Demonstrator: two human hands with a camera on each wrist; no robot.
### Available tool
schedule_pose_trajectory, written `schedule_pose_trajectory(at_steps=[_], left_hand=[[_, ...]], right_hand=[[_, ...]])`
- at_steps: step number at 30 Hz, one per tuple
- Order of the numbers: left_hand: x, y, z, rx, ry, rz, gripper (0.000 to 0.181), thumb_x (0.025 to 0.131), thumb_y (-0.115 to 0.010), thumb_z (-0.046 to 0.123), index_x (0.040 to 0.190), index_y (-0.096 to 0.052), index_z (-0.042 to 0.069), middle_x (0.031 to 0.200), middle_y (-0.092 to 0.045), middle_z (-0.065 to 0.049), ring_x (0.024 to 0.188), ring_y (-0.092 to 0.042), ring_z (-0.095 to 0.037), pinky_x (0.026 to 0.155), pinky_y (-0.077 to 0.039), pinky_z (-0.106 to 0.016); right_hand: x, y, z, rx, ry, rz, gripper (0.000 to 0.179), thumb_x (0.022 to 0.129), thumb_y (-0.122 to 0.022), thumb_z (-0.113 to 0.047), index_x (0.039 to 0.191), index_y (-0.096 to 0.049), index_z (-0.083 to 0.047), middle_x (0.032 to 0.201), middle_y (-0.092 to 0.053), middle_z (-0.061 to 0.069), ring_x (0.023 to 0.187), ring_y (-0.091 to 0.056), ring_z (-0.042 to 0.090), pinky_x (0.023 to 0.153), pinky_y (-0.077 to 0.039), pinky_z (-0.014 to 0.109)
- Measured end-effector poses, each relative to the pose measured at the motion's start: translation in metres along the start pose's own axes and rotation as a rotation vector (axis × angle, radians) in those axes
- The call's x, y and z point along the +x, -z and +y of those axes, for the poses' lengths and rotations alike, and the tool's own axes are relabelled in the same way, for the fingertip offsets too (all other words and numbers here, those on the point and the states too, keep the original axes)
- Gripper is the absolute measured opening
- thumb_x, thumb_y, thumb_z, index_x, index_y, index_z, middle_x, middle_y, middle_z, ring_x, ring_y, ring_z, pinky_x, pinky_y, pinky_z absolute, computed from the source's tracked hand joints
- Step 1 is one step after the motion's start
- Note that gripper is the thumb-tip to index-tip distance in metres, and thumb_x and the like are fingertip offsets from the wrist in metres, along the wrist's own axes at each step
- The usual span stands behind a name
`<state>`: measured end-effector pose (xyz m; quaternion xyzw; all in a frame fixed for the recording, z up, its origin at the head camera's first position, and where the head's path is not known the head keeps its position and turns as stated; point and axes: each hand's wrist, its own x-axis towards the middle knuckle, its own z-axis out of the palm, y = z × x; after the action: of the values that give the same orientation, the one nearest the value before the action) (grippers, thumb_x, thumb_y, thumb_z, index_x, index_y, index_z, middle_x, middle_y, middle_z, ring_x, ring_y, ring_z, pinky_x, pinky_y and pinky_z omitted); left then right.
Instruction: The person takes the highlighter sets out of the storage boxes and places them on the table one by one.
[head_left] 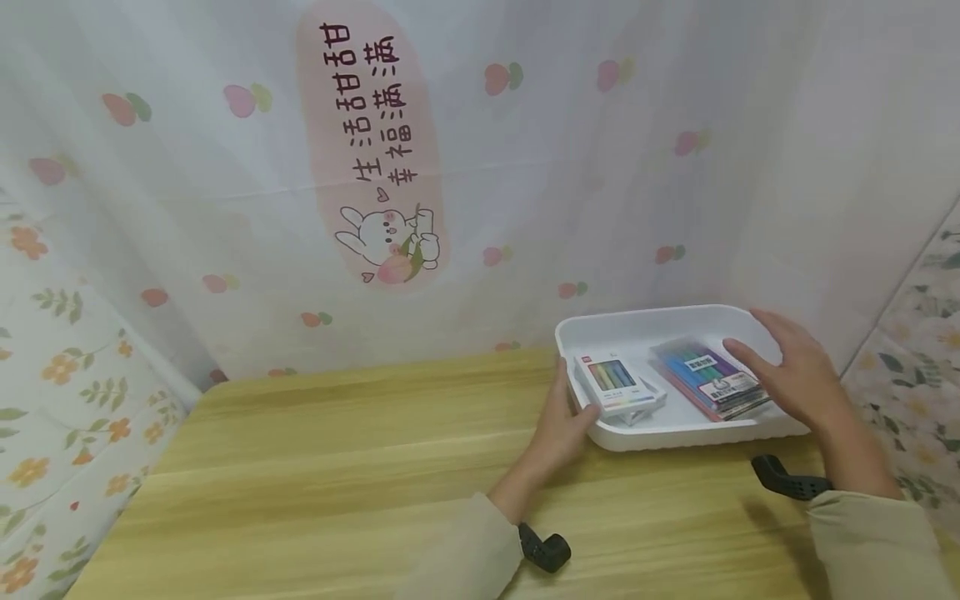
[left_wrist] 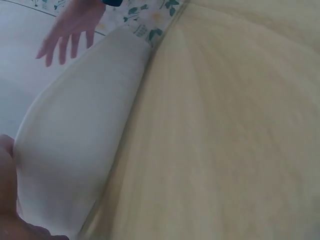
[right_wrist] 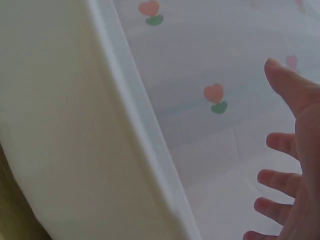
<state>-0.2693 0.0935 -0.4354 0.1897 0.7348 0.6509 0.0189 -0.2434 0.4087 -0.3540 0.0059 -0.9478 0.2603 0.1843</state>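
Note:
A white plastic basket [head_left: 697, 436] stands toward the right of the table. My left hand [head_left: 558, 425] grips its near left corner, thumb at the rim and fingers along the outer side. Above the right end of the basket, my right hand [head_left: 806, 379] has its fingers spread; the right wrist view shows these fingers [right_wrist: 280, 182] apart from the basket wall [right_wrist: 75, 110]. Inside lie a white box with coloured sticks on its front [head_left: 615, 382] at left, and a clear pack of coloured pens [head_left: 705, 379] at right. Another item under the box is mostly hidden.
The wood-grain table [head_left: 337, 467] extends to the left and front. Behind it hangs a white curtain [head_left: 525, 183] with printed fruit and a rabbit. Flowered cloths [head_left: 75, 400] border the sides. A black wrist mount [head_left: 787, 482] sits on each forearm.

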Motion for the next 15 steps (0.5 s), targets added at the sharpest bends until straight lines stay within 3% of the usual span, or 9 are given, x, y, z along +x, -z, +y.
schedule_pose_trajectory(at_steps=[4, 15], left_hand=[[0.001, -0.002, 0.002, -0.005, 0.04, -0.003, 0.091, 0.091, -0.057, 0.016, 0.164, -0.004, 0.017, 0.172, -0.01, -0.001, 0.157, -0.013, -0.015, 0.128, -0.016, -0.04], [-0.006, 0.006, -0.005, 0.03, 0.047, 0.018, 0.09, 0.09, -0.051, 0.015, 0.164, 0.0, 0.018, 0.172, -0.005, 0.003, 0.157, -0.009, -0.012, 0.128, -0.015, -0.039]], right_hand=[[-0.004, 0.001, 0.011, -0.061, -0.054, -0.013, 0.083, 0.102, -0.051, -0.05, 0.16, -0.018, -0.002, 0.16, -0.018, 0.038, 0.145, -0.015, 0.063, 0.102, -0.018, 0.084], [-0.005, -0.007, 0.031, -0.164, -0.143, -0.122, 0.091, 0.101, -0.042, -0.06, 0.158, -0.012, 0.005, 0.154, -0.014, 0.046, 0.135, -0.021, 0.07, 0.098, -0.023, 0.084]])
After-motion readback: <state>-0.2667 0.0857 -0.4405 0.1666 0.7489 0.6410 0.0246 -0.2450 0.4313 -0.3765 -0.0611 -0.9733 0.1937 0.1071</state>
